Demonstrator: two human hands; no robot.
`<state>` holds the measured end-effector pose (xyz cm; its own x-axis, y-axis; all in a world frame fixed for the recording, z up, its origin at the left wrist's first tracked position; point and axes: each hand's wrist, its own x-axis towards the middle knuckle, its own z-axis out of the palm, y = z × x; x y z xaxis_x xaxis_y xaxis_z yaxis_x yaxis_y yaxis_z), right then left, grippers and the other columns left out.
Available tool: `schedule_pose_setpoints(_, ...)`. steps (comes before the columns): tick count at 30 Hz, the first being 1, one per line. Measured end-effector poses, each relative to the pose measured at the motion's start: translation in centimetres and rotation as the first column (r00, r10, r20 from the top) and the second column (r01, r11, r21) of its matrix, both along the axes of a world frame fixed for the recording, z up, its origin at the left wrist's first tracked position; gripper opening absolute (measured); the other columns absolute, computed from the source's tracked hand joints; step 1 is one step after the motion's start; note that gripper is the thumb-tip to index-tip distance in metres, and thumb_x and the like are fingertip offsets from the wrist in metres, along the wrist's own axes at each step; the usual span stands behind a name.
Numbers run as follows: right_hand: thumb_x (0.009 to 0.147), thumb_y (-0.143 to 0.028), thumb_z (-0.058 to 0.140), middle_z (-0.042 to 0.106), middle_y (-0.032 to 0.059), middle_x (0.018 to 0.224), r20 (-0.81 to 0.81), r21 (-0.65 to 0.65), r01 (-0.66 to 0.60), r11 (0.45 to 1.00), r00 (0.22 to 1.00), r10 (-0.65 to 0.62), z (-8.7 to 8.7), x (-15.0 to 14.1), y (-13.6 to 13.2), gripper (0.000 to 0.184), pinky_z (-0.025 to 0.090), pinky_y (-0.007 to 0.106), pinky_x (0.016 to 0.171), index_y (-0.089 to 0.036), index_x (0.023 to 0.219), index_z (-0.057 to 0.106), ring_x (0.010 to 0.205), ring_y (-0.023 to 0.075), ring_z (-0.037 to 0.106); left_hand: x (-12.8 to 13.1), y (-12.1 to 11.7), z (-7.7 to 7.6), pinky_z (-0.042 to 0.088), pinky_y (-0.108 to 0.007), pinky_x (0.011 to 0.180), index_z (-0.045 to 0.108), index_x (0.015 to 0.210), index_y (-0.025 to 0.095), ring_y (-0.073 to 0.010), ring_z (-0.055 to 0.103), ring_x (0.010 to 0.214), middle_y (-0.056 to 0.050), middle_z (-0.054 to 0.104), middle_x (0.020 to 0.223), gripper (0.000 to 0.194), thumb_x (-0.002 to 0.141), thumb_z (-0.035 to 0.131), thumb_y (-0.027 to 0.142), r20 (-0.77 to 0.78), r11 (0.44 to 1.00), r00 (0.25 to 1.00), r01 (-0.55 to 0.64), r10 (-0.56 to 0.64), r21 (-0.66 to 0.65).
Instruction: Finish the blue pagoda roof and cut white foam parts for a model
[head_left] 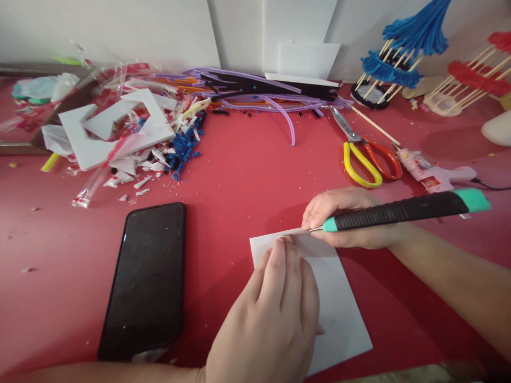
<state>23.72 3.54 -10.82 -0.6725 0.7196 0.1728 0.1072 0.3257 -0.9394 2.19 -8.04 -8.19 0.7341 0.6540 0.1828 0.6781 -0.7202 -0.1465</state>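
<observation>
My left hand (pixel 275 314) lies over a white foam sheet (pixel 343 324), fingers stretched out and pressing near its far edge. Part of the sheet is covered by this hand. At the sheet's far edge, my right hand (pixel 347 213) is closed around a black and teal utility knife (pixel 391 211). The knife's handle points right, and its thin blade reaches left along the edge, close to my left fingertips. My right fingertips are at the sheet's edge; whether they also pinch it I cannot tell.
A black phone (pixel 146 282) lies left. Behind are foam offcuts (pixel 154 119), blue scraps (pixel 186 146), purple pipe cleaners (pixel 255 103), scissors (pixel 361 151) and a pink glue gun (pixel 435 170). Blue (pixel 393 69) and red (pixel 471 77) stick models stand at the back right.
</observation>
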Motion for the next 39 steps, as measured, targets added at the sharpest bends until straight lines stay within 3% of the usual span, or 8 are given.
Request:
schedule_pose_setpoints(15,0.078,-0.005,0.070,0.071,0.0015,0.091,-0.096,-0.012,-0.029,0.999,0.995,0.028,-0.20,0.06,-0.01,0.025,0.057,0.034,0.077,-0.025,0.094,0.069,0.088,0.0189,0.070,-0.03,0.17,-0.09,0.049,-0.041,0.100,0.055,0.125,-0.003,-0.0345,0.062,0.121,-0.022,0.066,0.127,0.047,0.103,0.035,0.034,0.010,1.000,1.000,0.014,-0.014,-0.002)
schedule_pose_setpoints(22,0.074,0.001,0.069,0.071,0.0019,0.091,-0.109,0.043,-0.015,0.999,0.994,0.020,-0.30,0.04,-0.01,0.031,0.057,0.033,0.073,-0.023,0.093,0.068,0.086,0.0196,0.070,-0.09,0.22,0.09,0.048,-0.041,0.100,0.054,0.125,-0.002,-0.0339,0.062,0.120,-0.021,0.066,0.128,0.047,0.103,0.033,0.034,0.006,1.000,1.000,0.007,-0.007,0.018)
schedule_pose_setpoints(39,0.074,0.003,0.066,0.069,0.0017,0.089,-0.142,0.051,-0.012,0.999,0.990,0.020,-0.45,0.07,0.18,0.030,0.057,0.034,0.070,-0.021,0.090,0.067,0.084,0.0187,0.069,0.02,0.27,-0.19,0.050,-0.041,0.099,0.054,0.124,-0.002,-0.0340,0.063,0.120,-0.022,0.066,0.128,0.047,0.103,0.034,0.034,0.005,1.000,1.000,0.001,-0.001,0.012)
